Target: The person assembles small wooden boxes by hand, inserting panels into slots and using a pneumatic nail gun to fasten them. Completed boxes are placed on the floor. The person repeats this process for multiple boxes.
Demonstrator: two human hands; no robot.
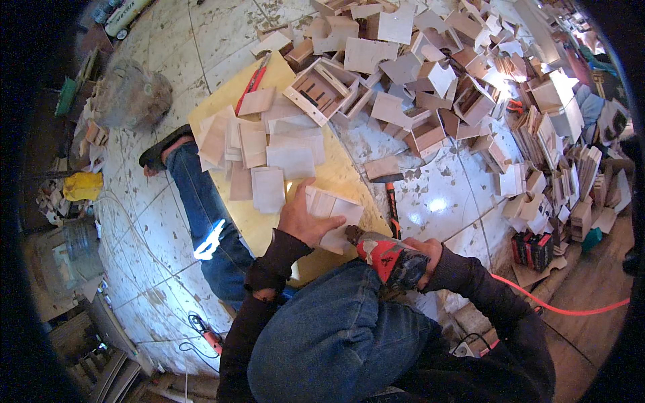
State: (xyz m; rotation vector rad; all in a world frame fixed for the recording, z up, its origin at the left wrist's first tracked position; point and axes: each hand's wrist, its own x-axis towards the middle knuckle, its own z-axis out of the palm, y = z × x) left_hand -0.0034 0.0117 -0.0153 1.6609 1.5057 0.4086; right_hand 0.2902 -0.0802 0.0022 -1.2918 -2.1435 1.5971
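My left hand [304, 218] is closed around a small pale wooden box [330, 203], its thumb lying across the near side. It rests on a yellow board [346, 171] in front of my knees. My right hand [432, 256] grips a red and black nail gun [383, 258], whose nose points at the box's lower right edge. Whether the nose touches the wood is hard to make out. Thin wooden panels [254, 144] lie loosely overlapped on the board beyond my left hand. A red-handled tool [253, 84] lies at the board's far edge.
A hammer [392, 205] lies right of the board. Many wooden boxes [430, 131] are heaped at far right, beside stacked panels [537, 138]. An orange hose [557, 309] runs out to the right. A full clear bag [133, 94] and yellow bag [83, 186] sit at left.
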